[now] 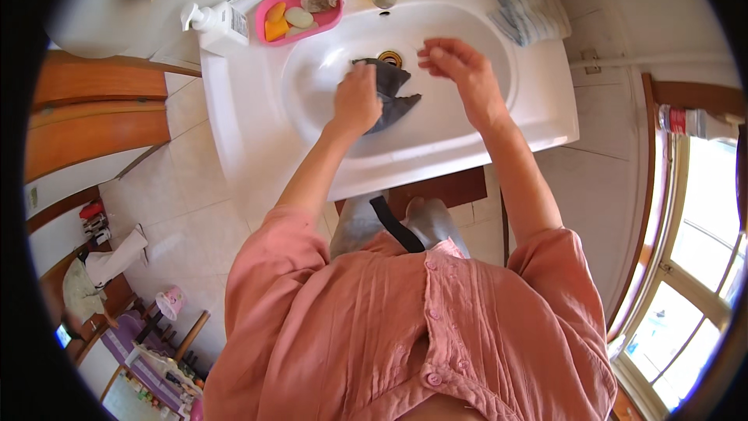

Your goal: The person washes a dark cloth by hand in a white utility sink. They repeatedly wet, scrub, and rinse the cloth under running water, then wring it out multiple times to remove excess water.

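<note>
L hand [356, 101] fingers clamped on dark grey cloth [392, 92] low in white basin [312, 70] by drain; cloth trails right toward R hand [461, 70], fingers spread, hovering just beside, not touching

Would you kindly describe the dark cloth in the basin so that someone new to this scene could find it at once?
Start at the white sink and look into its bowl, just below the brass drain. The dark grey cloth lies there, crumpled, gripped by the left hand, with the right hand open beside it. It is the only dark thing in the white bowl, unlike the checked towel at the rim.
</note>
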{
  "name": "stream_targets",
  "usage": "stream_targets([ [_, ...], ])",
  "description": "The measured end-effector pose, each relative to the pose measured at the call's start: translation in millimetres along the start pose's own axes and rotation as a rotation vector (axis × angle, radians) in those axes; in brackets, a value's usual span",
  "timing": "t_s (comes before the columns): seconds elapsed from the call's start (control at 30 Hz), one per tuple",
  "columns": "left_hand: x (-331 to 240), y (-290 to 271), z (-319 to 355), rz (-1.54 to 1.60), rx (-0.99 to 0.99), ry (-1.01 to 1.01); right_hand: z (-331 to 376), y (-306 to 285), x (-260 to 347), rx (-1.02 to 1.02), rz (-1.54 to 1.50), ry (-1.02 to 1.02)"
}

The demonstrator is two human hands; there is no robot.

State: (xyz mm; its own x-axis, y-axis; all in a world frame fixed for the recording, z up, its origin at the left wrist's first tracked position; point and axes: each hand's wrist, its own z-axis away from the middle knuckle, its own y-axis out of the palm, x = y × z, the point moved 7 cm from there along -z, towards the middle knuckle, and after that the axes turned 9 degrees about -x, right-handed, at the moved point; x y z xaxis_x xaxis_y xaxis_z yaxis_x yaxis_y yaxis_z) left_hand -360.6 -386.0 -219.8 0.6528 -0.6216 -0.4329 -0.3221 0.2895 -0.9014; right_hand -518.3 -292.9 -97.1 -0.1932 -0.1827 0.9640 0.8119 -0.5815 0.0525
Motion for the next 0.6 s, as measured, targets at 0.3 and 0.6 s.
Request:
stream_targets([
  [0.3, 5.4, 73.5, -53.8, -0.151, 0.102, 0.286, -97.3, 56.2, 53.5, 0.076, -0.409, 0.123],
  [0.6, 2.9, 75.0, -67.6, -0.212, 0.061, 0.233, -118.2, 54.9, 54.7, 0.208, -0.545, 0.319],
])
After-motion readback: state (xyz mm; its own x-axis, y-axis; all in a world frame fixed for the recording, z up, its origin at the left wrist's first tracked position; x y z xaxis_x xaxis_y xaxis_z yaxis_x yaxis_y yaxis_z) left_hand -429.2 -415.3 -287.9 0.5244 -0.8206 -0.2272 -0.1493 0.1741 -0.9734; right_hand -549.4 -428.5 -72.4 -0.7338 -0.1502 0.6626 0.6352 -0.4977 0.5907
